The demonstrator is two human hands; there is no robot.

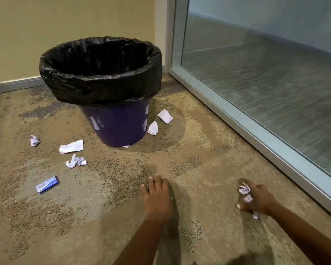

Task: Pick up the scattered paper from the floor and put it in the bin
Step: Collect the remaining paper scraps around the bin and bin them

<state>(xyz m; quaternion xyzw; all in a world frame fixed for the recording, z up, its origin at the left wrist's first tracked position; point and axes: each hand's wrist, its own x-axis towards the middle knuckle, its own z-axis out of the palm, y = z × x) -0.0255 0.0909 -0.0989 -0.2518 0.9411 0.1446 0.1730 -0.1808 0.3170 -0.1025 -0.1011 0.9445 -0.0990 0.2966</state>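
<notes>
**Head view: paper scraps around a lined bin, one hand full, one flat**

Head camera looks down on a mottled tan and grey carpet floor (199, 153) in a room corner. A pale yellow-green wall (65, 35) with a grey skirting strip runs behind, and a frosted glass panel (266, 73) in a light metal frame closes off the right side.

The left hand (157, 199) is spread open, palm down, fingers extended and lying on or just over the carpet; it holds nothing that can be seen. The right hand (256, 199), nearer the glass frame, is curled closed around crumpled paper (244, 189), with white bits poking out between the fingers and below the wrist side.

The bin (118, 125) stands upright near the corner, a purple tub with a black bag liner (101, 85) folded over its rim. Its shiny side reflects pale patches. Loose paper lies on the floor around it: a flat white slip (165, 116) and a crumpled piece (152, 128) just right of the base, a small ball (34, 140) well to the left, a flat strip (71, 146) beside it, and two crumpled scraps (75, 161) touching each other nearer the camera. A blue and white wrapper (46, 184) lies apart at the left.
</notes>
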